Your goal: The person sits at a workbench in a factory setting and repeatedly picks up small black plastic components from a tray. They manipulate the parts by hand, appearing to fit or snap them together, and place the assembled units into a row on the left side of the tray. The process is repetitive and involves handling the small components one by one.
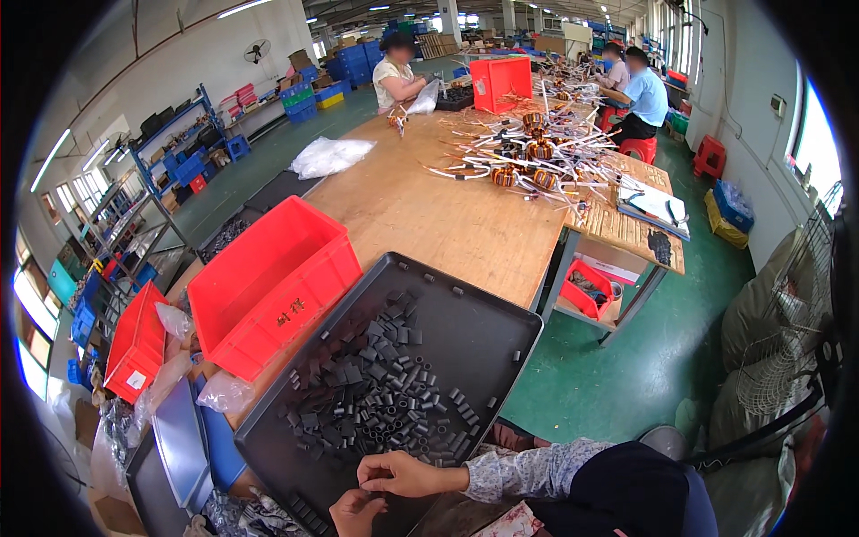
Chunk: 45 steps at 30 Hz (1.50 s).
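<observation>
Both hands at the near edge of the black tray (501, 327). Right hand (398, 473) fingers curled together over the small black parts (376, 394) heaped mid-tray; can't tell if they pinch one. Left hand (355, 513) cut off by the frame bottom, grip unreadable. Red bin (268, 286) just left of tray.

A large workshop with a green floor (617, 376) and pale walls (170, 72). A long wooden table (429, 215) runs down the middle, a smaller bench (626, 228) set against its right side. Blue shelving (179, 143) lines the left wall, below a wall fan (257, 50). Strip lights (242, 8) hang overhead. Windows (819, 148) on the right let in daylight. Red stools (710, 154) stand near the right wall.
</observation>
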Tool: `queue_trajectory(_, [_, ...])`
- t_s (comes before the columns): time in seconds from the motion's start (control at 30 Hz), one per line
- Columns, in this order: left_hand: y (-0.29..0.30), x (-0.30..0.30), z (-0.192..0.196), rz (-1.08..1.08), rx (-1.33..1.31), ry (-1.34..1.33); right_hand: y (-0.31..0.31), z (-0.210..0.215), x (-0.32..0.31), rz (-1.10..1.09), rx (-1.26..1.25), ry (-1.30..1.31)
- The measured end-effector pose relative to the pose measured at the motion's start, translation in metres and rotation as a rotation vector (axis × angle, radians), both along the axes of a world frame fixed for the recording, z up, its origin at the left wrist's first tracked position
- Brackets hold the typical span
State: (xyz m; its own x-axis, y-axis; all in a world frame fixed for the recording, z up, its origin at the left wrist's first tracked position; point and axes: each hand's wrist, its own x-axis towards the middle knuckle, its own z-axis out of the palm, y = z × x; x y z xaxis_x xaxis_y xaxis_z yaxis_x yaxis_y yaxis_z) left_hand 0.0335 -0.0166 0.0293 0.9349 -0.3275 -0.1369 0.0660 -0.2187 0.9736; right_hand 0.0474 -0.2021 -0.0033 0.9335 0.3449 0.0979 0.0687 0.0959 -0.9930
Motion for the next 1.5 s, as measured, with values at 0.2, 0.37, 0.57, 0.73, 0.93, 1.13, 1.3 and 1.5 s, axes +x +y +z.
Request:
queue_trajectory(0.2, [-0.004,-0.004,0.021,-0.016,-0.067,0.065,-0.008,0.001,0.001,0.002,-0.013,-0.087])
queue_trajectory(0.37, [-0.003,-0.004,0.019,-0.006,-0.104,0.068,-0.005,0.009,-0.002,-0.103,-0.116,-0.445])
queue_trajectory(0.57, [0.0,-0.004,0.014,-0.016,-0.131,0.051,-0.007,0.019,-0.005,-0.13,-0.201,-0.614])
queue_trajectory(0.73, [-0.005,-0.006,0.023,-0.018,-0.114,0.065,-0.005,0.001,-0.001,-0.079,-0.258,-0.664])
queue_trajectory(0.93, [0.016,0.011,0.023,0.077,-0.075,-0.094,0.0,0.008,-0.009,-0.215,-0.139,-0.54])
queue_trajectory(1.13, [0.088,0.061,0.005,0.234,0.778,-0.968,-0.005,-0.015,-0.007,-0.024,-0.698,-0.712])
queue_trajectory(1.3, [0.107,0.061,-0.02,0.221,0.829,-0.946,0.003,-0.034,-0.002,-0.032,-0.683,-0.805])
queue_trajectory(1.5, [0.104,0.057,-0.016,0.216,0.874,-0.945,-0.001,-0.033,-0.001,-0.056,-0.569,-0.789])
